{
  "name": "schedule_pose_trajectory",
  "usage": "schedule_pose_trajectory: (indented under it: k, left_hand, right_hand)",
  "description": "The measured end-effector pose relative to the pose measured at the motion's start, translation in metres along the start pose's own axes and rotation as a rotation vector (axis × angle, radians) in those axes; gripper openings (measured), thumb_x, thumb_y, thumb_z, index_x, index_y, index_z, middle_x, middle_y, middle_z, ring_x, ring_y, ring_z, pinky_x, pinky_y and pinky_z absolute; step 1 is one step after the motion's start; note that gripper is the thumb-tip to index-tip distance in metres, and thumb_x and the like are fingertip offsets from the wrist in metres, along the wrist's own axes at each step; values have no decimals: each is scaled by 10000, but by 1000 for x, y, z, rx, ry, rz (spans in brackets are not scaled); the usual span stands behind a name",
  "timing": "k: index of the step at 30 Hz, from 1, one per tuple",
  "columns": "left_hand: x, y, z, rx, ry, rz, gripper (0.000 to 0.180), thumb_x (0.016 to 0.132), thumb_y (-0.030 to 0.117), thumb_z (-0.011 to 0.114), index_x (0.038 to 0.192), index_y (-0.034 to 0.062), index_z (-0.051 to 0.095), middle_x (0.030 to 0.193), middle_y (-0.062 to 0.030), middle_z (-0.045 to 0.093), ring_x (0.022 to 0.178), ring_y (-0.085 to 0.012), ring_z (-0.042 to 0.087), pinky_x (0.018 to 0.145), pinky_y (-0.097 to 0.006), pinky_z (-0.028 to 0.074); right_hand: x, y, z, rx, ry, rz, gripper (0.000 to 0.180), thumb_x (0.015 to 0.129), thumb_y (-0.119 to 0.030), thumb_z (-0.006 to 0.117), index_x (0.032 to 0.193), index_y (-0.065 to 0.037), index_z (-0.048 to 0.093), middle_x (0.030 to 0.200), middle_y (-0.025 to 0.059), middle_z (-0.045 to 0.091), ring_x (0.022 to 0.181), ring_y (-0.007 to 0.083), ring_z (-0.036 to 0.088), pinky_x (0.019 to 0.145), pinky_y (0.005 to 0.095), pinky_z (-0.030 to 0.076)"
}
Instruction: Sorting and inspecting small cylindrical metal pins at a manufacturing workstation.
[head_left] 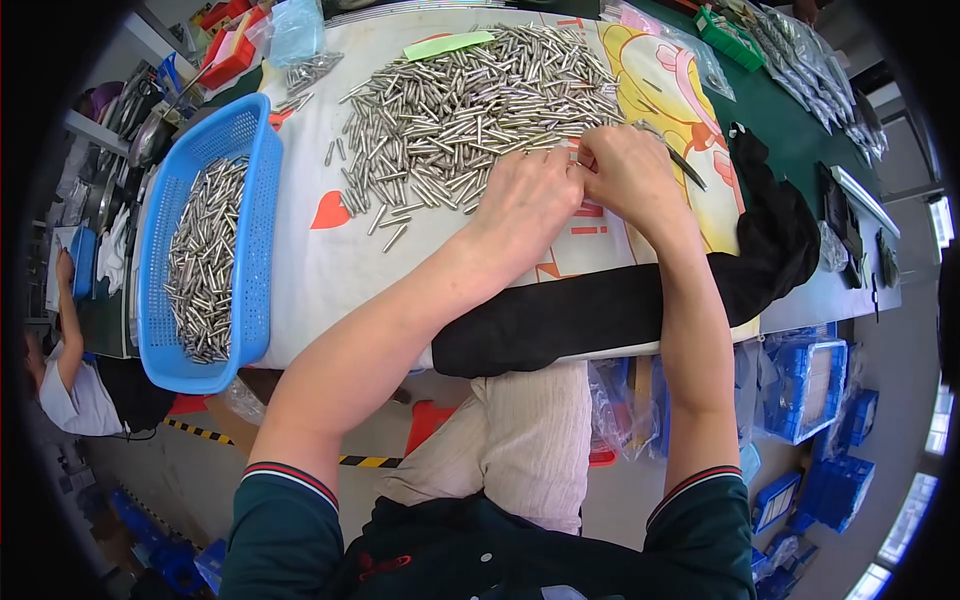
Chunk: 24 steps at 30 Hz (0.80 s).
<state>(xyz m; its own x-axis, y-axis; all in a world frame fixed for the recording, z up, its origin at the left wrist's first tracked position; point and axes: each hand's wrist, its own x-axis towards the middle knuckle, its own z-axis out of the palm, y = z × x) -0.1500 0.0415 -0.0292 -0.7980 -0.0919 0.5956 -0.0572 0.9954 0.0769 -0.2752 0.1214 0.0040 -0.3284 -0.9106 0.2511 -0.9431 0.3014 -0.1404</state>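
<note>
A broad heap of small silvery metal pins (470,95) lies spread over a printed white cloth (310,290). At the heap's near right edge, my left hand (530,190) rests with its fingers curled under. Close against it, my right hand (630,168) has thumb and fingertips pinched together. What either hand holds, if anything, is hidden by the fingers. Dark-tipped tweezers (686,170) show beside my right hand; I cannot tell if it touches them. A pale green strip (448,45) lies on the heap's far side.
A blue perforated basket (262,200) with many more pins stands at the left. Black cloth (570,315) lies along the near edge, under my right forearm. A green bin (728,40) and bagged parts sit far right. Another person (75,375) works at far left.
</note>
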Motion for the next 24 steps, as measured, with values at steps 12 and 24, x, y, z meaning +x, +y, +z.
schedule_pose_trajectory:
  k: [12,24]
  left_hand:
    - [-2,-5,-2,-62,0,-71,46,696,31,594,669,10,563,701,-110,552,680,-268,600,601,-381,499]
    - [-1,-5,-3,-64,-3,-141,49,685,36,601,694,7,564,701,-117,538,666,-286,582,589,-397,477]
  right_hand:
    - [-2,-3,0,-4,3,-20,102,646,-112,626,681,-15,623,679,177,616,687,347,614,627,436,480]
    - [-3,-4,-5,118,-99,-12,121,640,-135,620,659,-16,613,658,156,614,683,340,598,626,417,465]
